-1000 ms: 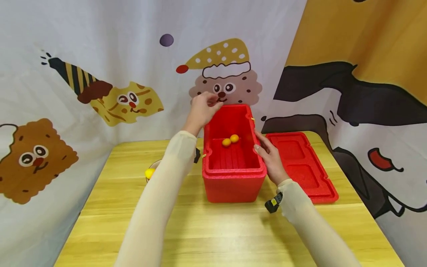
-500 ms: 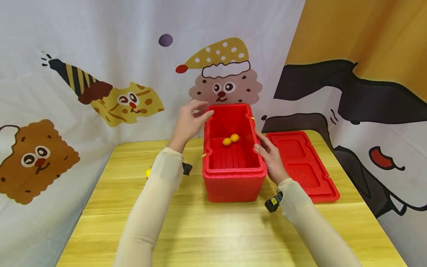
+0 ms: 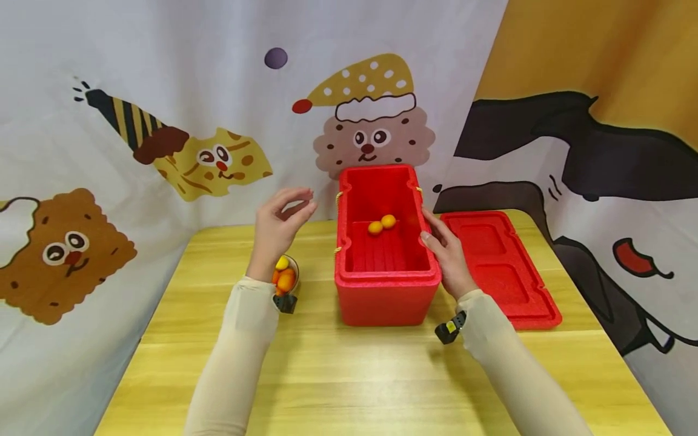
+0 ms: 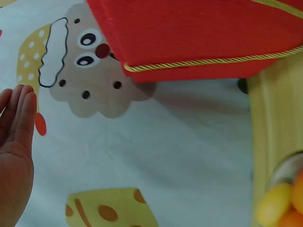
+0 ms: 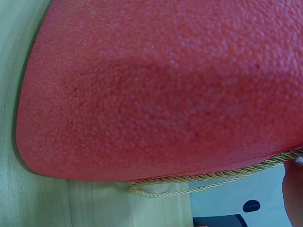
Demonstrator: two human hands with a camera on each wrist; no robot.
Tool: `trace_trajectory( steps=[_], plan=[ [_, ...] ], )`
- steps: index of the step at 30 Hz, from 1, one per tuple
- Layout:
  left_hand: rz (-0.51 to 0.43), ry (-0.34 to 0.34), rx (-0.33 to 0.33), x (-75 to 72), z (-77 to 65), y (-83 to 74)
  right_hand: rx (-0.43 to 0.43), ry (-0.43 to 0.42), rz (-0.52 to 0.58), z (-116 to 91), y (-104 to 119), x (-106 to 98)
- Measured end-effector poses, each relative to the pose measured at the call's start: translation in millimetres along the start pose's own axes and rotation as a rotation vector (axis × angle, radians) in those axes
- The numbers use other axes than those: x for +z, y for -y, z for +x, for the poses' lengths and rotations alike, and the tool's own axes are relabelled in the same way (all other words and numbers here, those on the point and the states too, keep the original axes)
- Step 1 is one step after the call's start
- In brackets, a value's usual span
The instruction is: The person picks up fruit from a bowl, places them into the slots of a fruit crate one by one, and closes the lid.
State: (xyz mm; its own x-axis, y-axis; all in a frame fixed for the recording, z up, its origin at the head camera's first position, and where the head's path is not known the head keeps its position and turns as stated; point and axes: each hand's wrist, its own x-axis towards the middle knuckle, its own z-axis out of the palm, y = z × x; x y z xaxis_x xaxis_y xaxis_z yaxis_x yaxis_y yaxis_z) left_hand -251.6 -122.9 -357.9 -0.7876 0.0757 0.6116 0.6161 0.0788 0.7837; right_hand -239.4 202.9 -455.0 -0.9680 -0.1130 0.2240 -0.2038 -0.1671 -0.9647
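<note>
In the head view a red foam box (image 3: 388, 303) stands lidless at the middle of the table, with two small orange fruits (image 3: 375, 227) on its floor. My right hand (image 3: 448, 257) holds the box's right wall, thumb over the rim and fingers along the outside. Left of the box, my left hand (image 3: 275, 227) is raised with nothing in it, fingers loosely bent and thumb apart. Just below that hand is a bowl (image 3: 297, 269) of orange fruits (image 3: 286, 280) and a yellow fruit (image 3: 282, 263), partly hidden by the wrist.
A red lid (image 3: 498, 263) with two recessed panels lies right of the box. Yellow cord (image 4: 208, 61) runs along the box's side. Behind the wooden table (image 3: 338, 387) hangs a curtain (image 3: 229, 60) printed with cartoon figures.
My left hand has moved left and down, from the box's far left corner to near the bowl, uncovering the fruits there. The right hand stays on the box wall.
</note>
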Motion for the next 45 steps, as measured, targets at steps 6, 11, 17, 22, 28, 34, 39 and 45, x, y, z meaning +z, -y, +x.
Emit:
trace_trajectory(
  steps=[6, 11, 17, 22, 28, 34, 39, 45],
  plan=[
    [0.005, -0.042, -0.059, -12.0, -26.1, 1.9, 0.02, -0.004, 0.002, -4.6, -0.6, -1.4],
    [0.032, -0.087, -0.102, -28.9, -48.7, 14.5, 0.034, -0.009, 0.0, -5.2, 0.2, -1.4],
    [0.075, -0.135, -0.146, -50.1, -71.7, 26.3, 0.019, -0.008, -0.01, 0.0, 2.9, -2.0],
    [0.102, -0.158, -0.204, -65.1, -90.7, 36.7, 0.019, -0.012, -0.002, 0.7, 4.1, -2.2],
    [0.165, -0.184, -0.261, -78.4, -107.6, 49.7, 0.007, -0.005, 0.004, 0.1, 2.3, -1.0],
    [0.309, -0.166, -0.263, -82.7, -118.1, 58.6, 0.003, -0.006, 0.002, 1.3, 3.4, -1.7],
    [0.39, -0.174, -0.303, -95.9, -132.1, 85.9, 0.007, -0.001, 0.018, 0.9, 2.3, -0.9],
    [0.518, -0.127, -0.374, -106.6, -141.0, 106.0, 0.015, -0.004, 0.022, 0.4, 1.5, -1.7]
  ],
)
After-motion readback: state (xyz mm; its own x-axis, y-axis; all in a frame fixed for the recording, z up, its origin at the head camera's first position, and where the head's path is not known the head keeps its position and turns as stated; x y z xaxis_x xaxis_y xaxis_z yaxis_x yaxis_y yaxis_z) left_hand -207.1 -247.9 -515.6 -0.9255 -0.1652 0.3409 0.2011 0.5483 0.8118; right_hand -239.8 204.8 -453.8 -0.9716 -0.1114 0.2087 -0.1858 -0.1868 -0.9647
